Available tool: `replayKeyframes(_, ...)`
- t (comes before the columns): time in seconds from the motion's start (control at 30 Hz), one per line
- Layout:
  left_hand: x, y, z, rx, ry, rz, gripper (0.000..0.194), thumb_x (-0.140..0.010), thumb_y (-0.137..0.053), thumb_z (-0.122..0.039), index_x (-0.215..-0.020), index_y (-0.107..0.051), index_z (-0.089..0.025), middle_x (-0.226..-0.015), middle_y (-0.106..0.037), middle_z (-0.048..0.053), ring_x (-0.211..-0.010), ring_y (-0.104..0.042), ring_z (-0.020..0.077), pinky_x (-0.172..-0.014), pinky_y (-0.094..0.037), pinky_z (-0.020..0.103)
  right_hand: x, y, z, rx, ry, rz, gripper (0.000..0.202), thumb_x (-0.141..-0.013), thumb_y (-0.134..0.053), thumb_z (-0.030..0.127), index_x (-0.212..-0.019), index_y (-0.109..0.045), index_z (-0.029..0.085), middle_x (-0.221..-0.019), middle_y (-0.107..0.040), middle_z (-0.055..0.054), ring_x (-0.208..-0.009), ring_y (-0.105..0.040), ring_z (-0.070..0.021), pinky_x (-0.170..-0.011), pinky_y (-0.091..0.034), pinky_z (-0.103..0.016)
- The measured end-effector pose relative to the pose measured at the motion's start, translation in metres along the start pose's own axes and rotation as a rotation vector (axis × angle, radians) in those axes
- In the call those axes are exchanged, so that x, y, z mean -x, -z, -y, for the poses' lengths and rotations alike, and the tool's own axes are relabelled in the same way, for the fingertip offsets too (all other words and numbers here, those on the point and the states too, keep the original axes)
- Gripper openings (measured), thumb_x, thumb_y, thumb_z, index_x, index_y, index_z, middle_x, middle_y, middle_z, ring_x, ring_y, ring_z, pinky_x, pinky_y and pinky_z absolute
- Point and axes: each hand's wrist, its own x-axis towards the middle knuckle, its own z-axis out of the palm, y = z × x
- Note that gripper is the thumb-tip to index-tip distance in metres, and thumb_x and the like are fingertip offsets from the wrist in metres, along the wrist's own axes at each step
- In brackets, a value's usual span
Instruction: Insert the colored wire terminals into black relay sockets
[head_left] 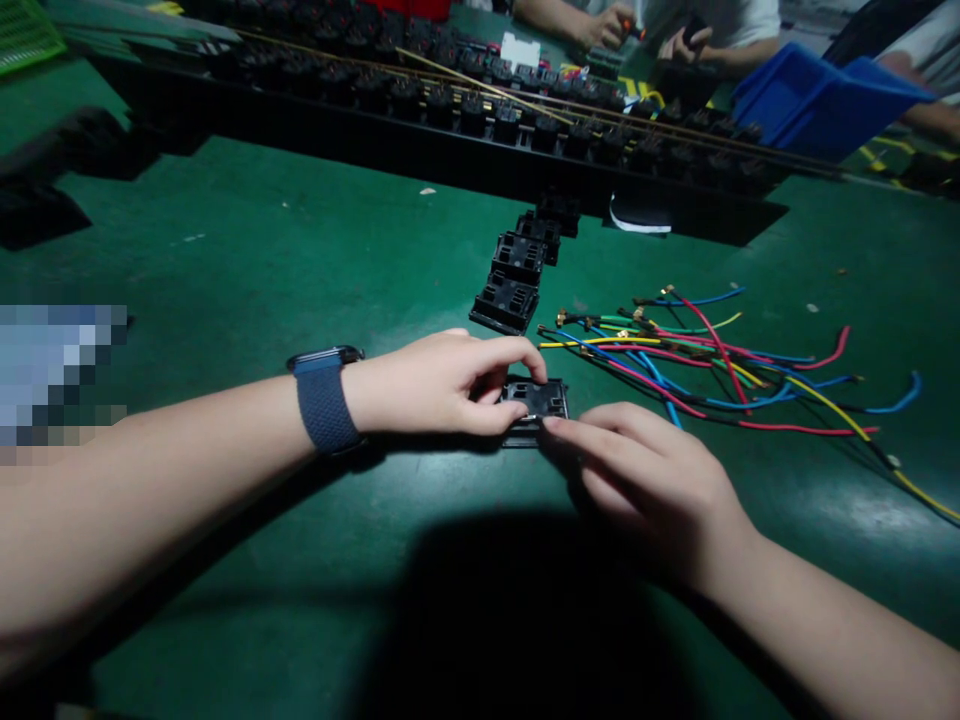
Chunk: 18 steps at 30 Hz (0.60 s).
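A small black plastic part (541,398) lies on the green table in the middle of the head view. My left hand (469,385), with a blue watch band on its wrist, grips the part's left side between thumb and index finger. From the right, my right hand (649,470) reaches to the part's front edge, its fingers close together and fingertips touching there. A tiny metallic piece seems to lie at those fingertips; whether they hold it is too small to tell. Just behind is a row of similar black parts (506,300).
Loose coloured wires (705,360) spread over the table (360,250) to the right. A long black tray (450,140) full of black components crosses the back. Behind it stand a blue bin (817,100) and other people's hands (611,25). Black parts lie far left.
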Motion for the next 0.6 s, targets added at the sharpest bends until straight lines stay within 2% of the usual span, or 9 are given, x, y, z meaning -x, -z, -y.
replayKeyframes(0.17, 0.0003, -0.0033, 0.0022, -0.069, -0.028, -0.024, 0.031, -0.087, -0.053, -0.032, -0.116, -0.055, -0.021, -0.066, -0.058, -0.005, -0.058, -0.051, 0.0092, -0.059, -0.035, 0.020, 0.0008, -0.0015, -0.0004, -0.025, -0.010, 0.006, 0.034, -0.086, -0.051, 0.006, -0.117, -0.061, 0.016, -0.100, -0.068, -0.009, -0.089, -0.063, -0.0170, -0.072, -0.052, -0.027)
replayKeyframes(0.33, 0.0010, -0.0041, 0.0079, -0.206, -0.113, -0.094, 0.028, -0.090, -0.048, -0.035, -0.111, -0.058, -0.018, -0.075, -0.063, 0.000, -0.067, -0.054, 0.0130, -0.066, -0.038, 0.024, -0.0009, -0.0024, -0.0004, 0.018, -0.057, -0.083, 0.027, -0.084, -0.056, 0.009, -0.109, -0.060, 0.017, -0.093, -0.071, -0.007, -0.083, -0.066, -0.0164, -0.073, -0.053, -0.028)
replayKeyframes(0.47, 0.0034, -0.0011, 0.0094, -0.204, -0.264, -0.195, 0.022, -0.089, -0.051, -0.030, -0.102, -0.061, -0.015, -0.087, -0.066, 0.004, -0.076, -0.057, 0.0133, -0.071, -0.041, 0.023, -0.0031, -0.0016, -0.0005, 0.038, -0.069, -0.102, 0.018, -0.083, -0.057, 0.012, -0.098, -0.062, 0.019, -0.087, -0.072, -0.005, -0.077, -0.068, -0.0172, -0.069, -0.054, -0.028)
replayKeyframes(0.6, 0.0062, 0.0005, 0.0078, -0.183, -0.310, -0.171, 0.016, -0.089, -0.051, -0.023, -0.096, -0.063, -0.017, -0.089, -0.067, 0.004, -0.078, -0.058, 0.0122, -0.072, -0.043, 0.021, -0.0055, -0.0017, -0.0007, 0.010, -0.088, -0.103, 0.011, -0.083, -0.055, 0.012, -0.088, -0.062, 0.020, -0.079, -0.070, -0.003, -0.071, -0.066, -0.0152, -0.064, -0.053, -0.026)
